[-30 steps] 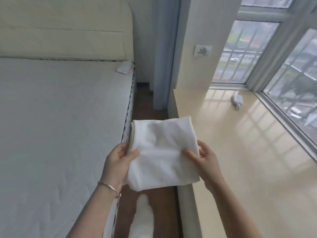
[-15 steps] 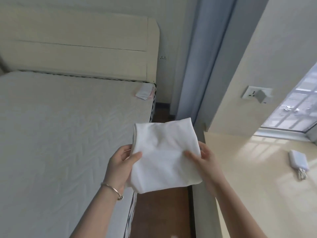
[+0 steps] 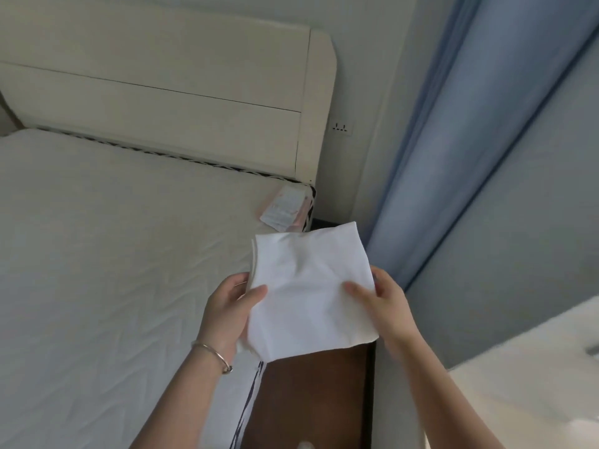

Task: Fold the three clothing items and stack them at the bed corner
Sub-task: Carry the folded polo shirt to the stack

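Left hand (image 3: 230,309) gripped the folded white cloth (image 3: 308,293) at its left edge, thumb on top, fingers curled under. Right hand (image 3: 385,306) gripped the right edge the same way, thumb flat on the top face. Cloth was held in the air between both hands, roughly square and flat, with layered edges showing on its left side. It hung over the right edge of the bed and the floor strip beside it, touching neither as far as could be told.

Bed (image 3: 113,270) filled the left half, with a pale quilted cover, lightly creased, and dark striped trim along its side. Curtain (image 3: 453,157), blue, hung down the right side to just behind the right hand. Headboard (image 3: 162,102), cream and panelled, stood at the far end of the bed against the wall (image 3: 366,76). Ledge (image 3: 534,367), pale, sat at lower right, blurred. Floor (image 3: 314,393), dark brown wood, ran between bed and ledge.

Packet (image 3: 285,209), small, white and pink, lay on the far right corner of the bed, just beyond the cloth's far edge. Bracelet (image 3: 212,353), thin metal, circled the left wrist. Socket (image 3: 342,127) sat on the wall just right of the headboard.
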The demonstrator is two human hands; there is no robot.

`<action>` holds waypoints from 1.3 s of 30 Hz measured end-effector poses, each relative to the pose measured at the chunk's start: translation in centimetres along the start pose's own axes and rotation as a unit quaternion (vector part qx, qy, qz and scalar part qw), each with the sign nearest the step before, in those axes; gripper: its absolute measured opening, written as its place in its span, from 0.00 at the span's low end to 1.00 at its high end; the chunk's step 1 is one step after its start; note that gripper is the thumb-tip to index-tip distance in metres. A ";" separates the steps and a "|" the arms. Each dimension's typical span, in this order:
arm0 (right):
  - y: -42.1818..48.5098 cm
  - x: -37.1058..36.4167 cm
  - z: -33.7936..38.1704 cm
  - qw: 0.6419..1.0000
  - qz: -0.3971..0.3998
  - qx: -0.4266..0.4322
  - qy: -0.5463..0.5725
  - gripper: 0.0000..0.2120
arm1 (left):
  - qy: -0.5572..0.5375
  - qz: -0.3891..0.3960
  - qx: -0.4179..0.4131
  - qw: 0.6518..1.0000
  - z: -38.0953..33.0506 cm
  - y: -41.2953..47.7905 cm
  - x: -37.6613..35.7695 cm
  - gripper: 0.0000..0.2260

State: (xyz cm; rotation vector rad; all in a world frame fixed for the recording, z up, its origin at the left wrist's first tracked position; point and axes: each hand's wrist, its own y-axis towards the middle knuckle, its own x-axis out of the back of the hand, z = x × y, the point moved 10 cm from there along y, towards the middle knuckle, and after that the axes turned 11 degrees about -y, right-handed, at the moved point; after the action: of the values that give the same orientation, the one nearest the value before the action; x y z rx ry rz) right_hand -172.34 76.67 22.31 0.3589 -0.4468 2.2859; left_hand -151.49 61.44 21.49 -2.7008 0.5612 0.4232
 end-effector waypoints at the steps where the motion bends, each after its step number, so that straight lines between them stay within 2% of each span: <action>1: 2.0 -0.1 0.3 1.000 0.005 -0.005 0.002 0.16 | 0.003 -0.003 0.001 1.000 -0.1 1.8 -0.7 0.09; 6: 11.8 -1.7 0.7 0.998 0.037 -0.037 0.027 0.17 | 0.005 -0.032 0.016 0.999 -0.3 11.0 -3.0 0.14; 11: 22.1 -4.4 -0.2 0.994 0.061 -0.078 0.046 0.20 | 0.017 -0.051 0.019 0.998 0.2 21.8 -4.9 0.08; 18: 35.3 -9.0 -0.6 0.978 0.099 -0.170 0.065 0.24 | 0.108 -0.058 0.055 0.991 0.7 37.1 -6.1 0.09; 23: 41.9 -12.2 -3.1 0.956 0.117 -0.247 0.107 0.23 | 0.164 -0.049 0.090 0.981 2.4 46.1 -6.7 0.08; 31: 52.6 -18.2 -8.5 0.942 0.105 -0.293 0.124 0.24 | 0.199 -0.074 0.144 0.967 8.6 59.3 -4.9 0.08; 39: 59.0 -22.5 -15.5 0.946 0.062 -0.304 0.099 0.26 | 0.277 -0.053 0.174 0.944 15.4 68.3 -3.4 0.07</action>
State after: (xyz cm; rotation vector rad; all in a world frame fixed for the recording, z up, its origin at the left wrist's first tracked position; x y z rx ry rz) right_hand -202.53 30.81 -12.50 -0.2123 -1.0510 2.1390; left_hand -187.14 9.81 -9.75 -2.4641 0.5642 -0.4452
